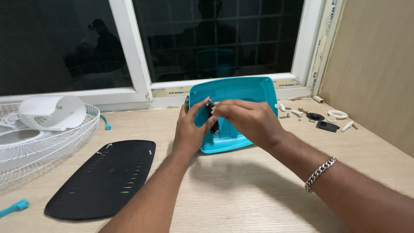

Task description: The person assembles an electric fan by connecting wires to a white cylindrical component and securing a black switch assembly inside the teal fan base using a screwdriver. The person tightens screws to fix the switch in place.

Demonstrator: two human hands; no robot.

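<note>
Left hand [189, 129]: curled round the left edge of the teal fan base [241, 92], thumb forward across its face, fingers hidden behind, gripping both the shell and the small black part [211, 115]
Right hand [248, 118]: reaching in from the right, fingertips [217, 108] pinched narrow at the top of the small black part; whether something tiny sits between them, cannot tell
Teal fan base: roughly square plastic shell with rounded corners, tilted up on its near edge on the wooden tabletop [241, 190], leaning back toward the window frame [129, 47], centre of the view
Small black part: pressed against the teal face between the two hands, mostly covered by fingers
Bracelet [320, 172]: silver chain on the right wrist
Black cover plate [105, 177]: flat, slotted, rounded oblong lying left of the forearms, a few loose screws on its top edge
White fan grille [30, 149]: wire guard at far left, partly off the table edge of view, with the white motor housing [54, 112] resting on it
Small parts [321, 118]: screws, white pegs, a white ring, a black disc and a black tab scattered right of the teal shell, well apart from both hands
Teal clip [15, 207]: at the lower left edge, only partly in view
Window: dark glass showing dim reflections
</note>
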